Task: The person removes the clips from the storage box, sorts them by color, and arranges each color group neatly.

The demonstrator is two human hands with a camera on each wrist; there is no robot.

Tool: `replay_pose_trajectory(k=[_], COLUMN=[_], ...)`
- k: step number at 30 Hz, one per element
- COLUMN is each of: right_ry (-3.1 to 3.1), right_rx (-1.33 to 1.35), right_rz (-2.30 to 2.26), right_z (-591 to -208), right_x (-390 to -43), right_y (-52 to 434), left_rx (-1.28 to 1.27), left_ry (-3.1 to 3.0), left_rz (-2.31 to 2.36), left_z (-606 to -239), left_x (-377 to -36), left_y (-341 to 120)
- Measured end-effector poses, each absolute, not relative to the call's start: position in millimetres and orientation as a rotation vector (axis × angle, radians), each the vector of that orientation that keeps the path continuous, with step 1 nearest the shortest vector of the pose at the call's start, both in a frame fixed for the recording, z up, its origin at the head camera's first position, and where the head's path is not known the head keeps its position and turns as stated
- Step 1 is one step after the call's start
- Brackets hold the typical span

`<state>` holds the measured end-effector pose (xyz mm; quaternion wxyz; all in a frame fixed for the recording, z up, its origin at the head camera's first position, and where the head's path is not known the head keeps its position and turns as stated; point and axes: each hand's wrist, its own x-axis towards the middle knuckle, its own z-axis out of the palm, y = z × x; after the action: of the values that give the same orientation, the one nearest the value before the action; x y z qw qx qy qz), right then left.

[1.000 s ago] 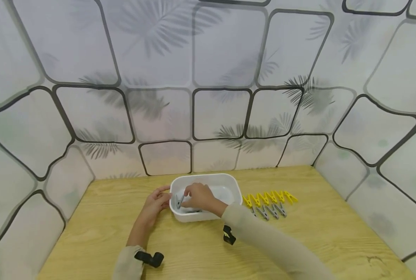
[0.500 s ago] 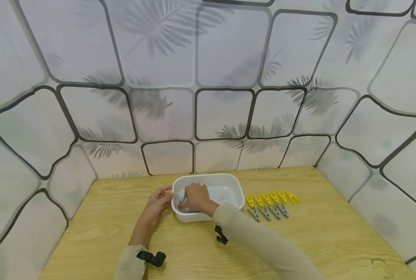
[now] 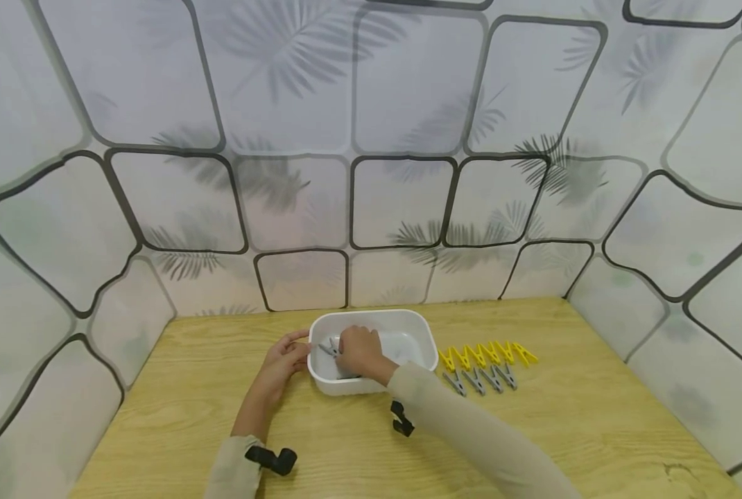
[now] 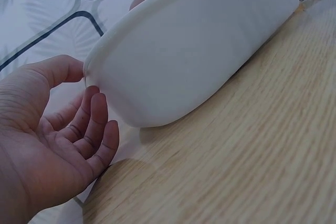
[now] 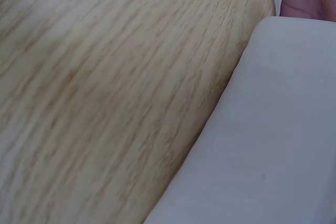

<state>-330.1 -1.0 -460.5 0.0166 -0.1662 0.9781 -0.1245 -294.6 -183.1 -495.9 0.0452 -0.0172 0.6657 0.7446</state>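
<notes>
A white plastic basin (image 3: pixel 402 352) stands on the wooden table. My left hand (image 3: pixel 281 364) is at its left end; in the left wrist view the thumb of that hand (image 4: pixel 47 129) touches the rim and the loosely bent fingers lie by the outer wall. My right hand (image 3: pixel 360 352) reaches down inside the basin with bent fingers. A grey clothespin (image 3: pixel 329 348) sticks out to the left from its fingertips, its handles spread. Lower in the basin, another dark grey piece (image 3: pixel 346 375) shows partly under the hand. The right wrist view has mostly the basin's wall (image 5: pixel 262 129).
Right of the basin, a row of several yellow clothespins (image 3: pixel 480 355) lies on the table (image 3: pixel 533 430). In front of them is a row of several grey clothespins (image 3: pixel 483 380). A patterned curtain (image 3: pixel 402 201) rises behind the table and along both sides.
My right hand has shifted slightly right inside the basin. The grey clothespin at its fingers has turned from near upright to pointing left. My left hand has stayed at the basin's end.
</notes>
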Motion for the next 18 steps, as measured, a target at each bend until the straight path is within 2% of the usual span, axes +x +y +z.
replay_pose_trajectory(k=[10, 18], right_ry=[3.052, 3.061], right_rx=[-0.477, -0.637], right_rz=[-0.496, -0.618], right_z=[-458.9, -454.2], right_x=[-330.8, -334.3], right_y=[10.5, 29.0], left_rx=[-0.033, -0.047], left_ry=[2.033, 2.029], left_rz=[2.261, 2.27], left_z=[-496.0, -495.6], left_x=[-294.4, -295.0], left_y=[-183.0, -183.4])
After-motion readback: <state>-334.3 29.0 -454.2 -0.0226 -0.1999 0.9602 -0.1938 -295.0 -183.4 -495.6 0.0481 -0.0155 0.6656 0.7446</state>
